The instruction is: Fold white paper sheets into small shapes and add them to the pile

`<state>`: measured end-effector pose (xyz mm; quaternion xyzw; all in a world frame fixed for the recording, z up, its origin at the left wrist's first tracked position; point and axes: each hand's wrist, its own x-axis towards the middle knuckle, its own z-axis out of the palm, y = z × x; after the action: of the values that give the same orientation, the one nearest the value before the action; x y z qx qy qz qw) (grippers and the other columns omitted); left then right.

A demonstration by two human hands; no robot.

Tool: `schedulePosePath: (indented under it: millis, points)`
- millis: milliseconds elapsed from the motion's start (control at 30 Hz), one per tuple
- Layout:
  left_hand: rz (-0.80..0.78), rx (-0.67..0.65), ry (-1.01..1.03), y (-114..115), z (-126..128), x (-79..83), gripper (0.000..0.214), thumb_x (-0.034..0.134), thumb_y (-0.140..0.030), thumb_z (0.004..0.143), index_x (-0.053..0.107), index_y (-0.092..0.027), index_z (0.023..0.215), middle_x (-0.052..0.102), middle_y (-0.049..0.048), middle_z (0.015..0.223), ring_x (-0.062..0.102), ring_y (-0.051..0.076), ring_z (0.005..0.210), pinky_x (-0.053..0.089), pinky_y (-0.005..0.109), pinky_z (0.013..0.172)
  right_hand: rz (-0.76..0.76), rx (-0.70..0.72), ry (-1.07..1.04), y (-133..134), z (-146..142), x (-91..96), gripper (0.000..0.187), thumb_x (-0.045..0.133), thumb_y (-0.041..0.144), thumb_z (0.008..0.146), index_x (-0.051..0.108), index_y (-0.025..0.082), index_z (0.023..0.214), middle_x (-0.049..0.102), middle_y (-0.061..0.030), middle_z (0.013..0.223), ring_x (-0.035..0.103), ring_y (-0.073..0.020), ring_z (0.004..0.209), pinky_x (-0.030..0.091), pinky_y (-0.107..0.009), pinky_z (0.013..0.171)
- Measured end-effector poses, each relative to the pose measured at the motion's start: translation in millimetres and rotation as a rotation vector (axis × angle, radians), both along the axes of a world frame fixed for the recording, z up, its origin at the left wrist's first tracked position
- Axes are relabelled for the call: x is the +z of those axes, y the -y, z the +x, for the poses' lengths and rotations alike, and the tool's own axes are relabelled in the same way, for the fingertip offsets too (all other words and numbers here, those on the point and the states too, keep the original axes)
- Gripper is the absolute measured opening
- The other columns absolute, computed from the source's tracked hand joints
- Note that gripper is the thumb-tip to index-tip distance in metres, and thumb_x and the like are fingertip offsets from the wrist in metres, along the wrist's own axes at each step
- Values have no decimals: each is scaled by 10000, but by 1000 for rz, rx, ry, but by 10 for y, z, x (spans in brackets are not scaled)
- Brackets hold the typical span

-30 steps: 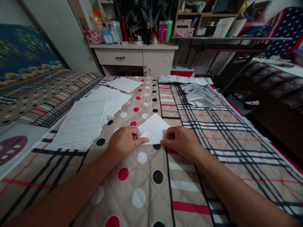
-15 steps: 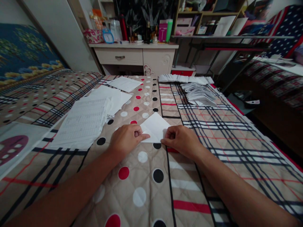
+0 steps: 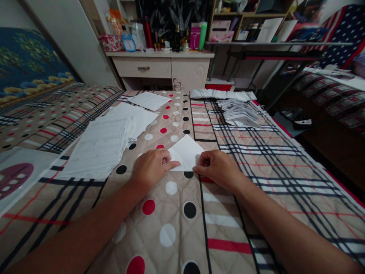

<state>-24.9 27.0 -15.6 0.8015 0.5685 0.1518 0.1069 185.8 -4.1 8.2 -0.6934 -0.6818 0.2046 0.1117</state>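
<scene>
A white sheet of paper, folded to a point at its far side, lies on the bedspread in front of me. My left hand pinches its left corner, thumb on top and fingers curled. At the opposite corner, my right hand grips the paper between thumb and curled fingers. The near folded edge runs straight between both thumbs. Left of my hands lies a stack of printed sheets, with blank-looking white sheets behind it.
A pile of folded papers sits at the far right of the bed, behind it a long row of folded papers. One more sheet lies far left. A clear plastic bag is at the left edge. Beyond stands a white dresser.
Both hands keep their hold on the folded paper in nearly the same place. The whole view has shifted very slightly.
</scene>
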Motion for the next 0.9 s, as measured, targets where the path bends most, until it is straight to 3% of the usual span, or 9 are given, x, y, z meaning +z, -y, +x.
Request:
schedulePosePath:
  millis: [133,233,400,500,667,900]
  points:
    - [-12,44,-13,11,-5,-8,345,677,-561,752,583,-229,759,611,-20,687,531,149,598,265,271,544,4,3,8,-6,4,0,151,682,368,703,678,226,652,648,15,639,514,-118,557,286,-247,510]
    - [33,55,8,23,4,-7,353,715,-512,743,548,-230,874,630,-18,808,557,155,666,305,269,578,3,6,9,-4,6,8,155,681,373,706,677,227,655,646,13,634,515,-119,557,286,-248,511]
    - [135,-227,10,21,37,-5,151,671,-307,835,591,-210,919,630,24,952,578,177,833,390,304,757,17,16,13,2,10,5,152,682,359,708,673,222,644,643,12,628,515,-117,557,290,-247,513]
    - [98,-307,36,-22,30,-22,75,639,-259,858,633,-211,915,631,21,918,569,164,798,395,303,765,23,24,12,-6,17,-9,160,689,368,704,670,221,642,641,15,623,508,-116,548,287,-249,507]
    - [0,-275,92,-89,30,-45,264,718,-440,773,652,-220,903,597,-16,787,545,148,699,369,278,662,20,33,6,-20,27,-23,163,691,372,703,673,220,648,644,12,622,508,-115,541,287,-246,501]
    - [44,-153,-38,-44,197,22,480,705,-643,678,615,-201,843,641,18,803,588,199,720,347,300,622,28,32,18,-21,27,-43,190,695,396,705,671,216,649,644,9,626,508,-116,541,277,-246,497]
